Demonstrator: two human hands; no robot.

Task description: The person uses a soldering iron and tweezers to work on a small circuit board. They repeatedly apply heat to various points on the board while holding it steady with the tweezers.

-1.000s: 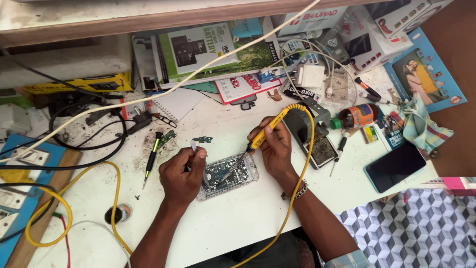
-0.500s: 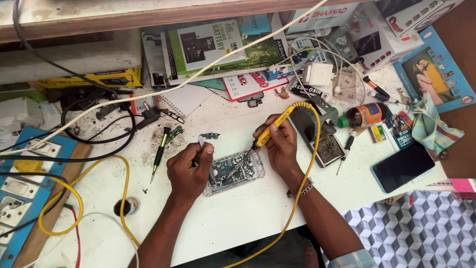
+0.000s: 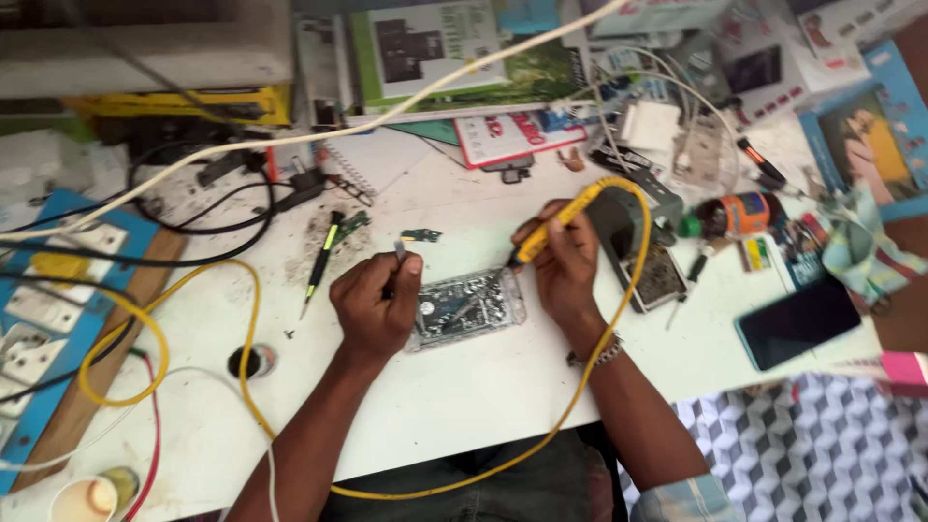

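Bare tabletop (image 3: 483, 387) near body free; yellow cable (image 3: 619, 319) loops right, screwdriver (image 3: 319, 266) left

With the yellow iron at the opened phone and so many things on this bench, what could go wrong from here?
1. The yellow soldering iron in the right hand has its tip at the opened phone, close to the left hand, which holds tweezers; those fingers might get burned.
2. The iron's yellow cable loops round the right forearm; a snag may jerk the tip.
3. The small loose circuit part lies free and could be swept away.
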